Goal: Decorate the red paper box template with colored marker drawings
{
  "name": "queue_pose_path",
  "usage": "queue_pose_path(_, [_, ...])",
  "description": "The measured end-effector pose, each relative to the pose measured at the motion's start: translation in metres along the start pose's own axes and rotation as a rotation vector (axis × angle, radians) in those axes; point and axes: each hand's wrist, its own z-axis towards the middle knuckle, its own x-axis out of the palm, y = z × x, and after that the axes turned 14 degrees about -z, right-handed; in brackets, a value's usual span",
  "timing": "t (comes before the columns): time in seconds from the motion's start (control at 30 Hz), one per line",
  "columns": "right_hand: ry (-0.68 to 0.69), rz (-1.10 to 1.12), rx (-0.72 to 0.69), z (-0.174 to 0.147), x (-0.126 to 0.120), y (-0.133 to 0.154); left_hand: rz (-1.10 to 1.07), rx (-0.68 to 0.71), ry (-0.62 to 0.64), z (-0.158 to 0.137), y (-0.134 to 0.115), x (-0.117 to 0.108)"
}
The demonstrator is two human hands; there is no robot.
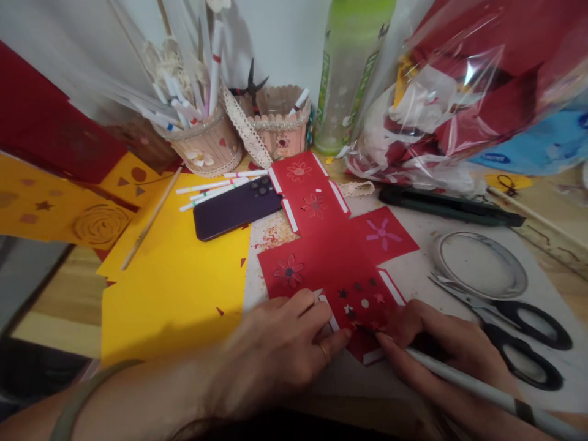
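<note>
A red cross-shaped paper cutout (331,251) lies on the table, with flower cutouts and white strips along its edges. My left hand (294,337) presses on its lower left part, fingers spread over the edge, holding nothing. In my right hand (436,343) is a white marker (463,378), its dark tip end down by the lowest panel. Small dark and pale shapes, some like stars, dot that panel; the marker's exact point of contact is hard to make out. Scissors (519,331) with black handles lie to the right of my right hand.
Yellow paper (184,294) and a dark phone (236,208) lie left. A tape roll (480,263) and a box cutter (450,207) are at right. Behind stand a pen holder (206,147), a stick-sided box (280,138), a green-capped bottle (351,79) and a plastic bag (468,104).
</note>
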Motion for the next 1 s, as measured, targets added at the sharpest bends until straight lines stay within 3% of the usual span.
queue_pose_path(0.3, [0.031,-0.025,0.026,-0.001,0.001,-0.001,-0.035,0.006,-0.017,-0.001,0.002,0.004])
queue_pose_path(0.47, [-0.024,0.007,0.020,-0.001,0.001,-0.001,-0.021,0.005,-0.057,-0.001,0.002,0.005])
queue_pose_path(0.67, [0.007,-0.021,-0.010,0.000,0.000,0.001,-0.013,-0.018,-0.002,-0.002,-0.001,0.000])
queue_pose_path(1.0, [0.013,0.027,0.059,-0.002,0.000,-0.001,-0.001,-0.001,-0.088,-0.001,0.002,0.009])
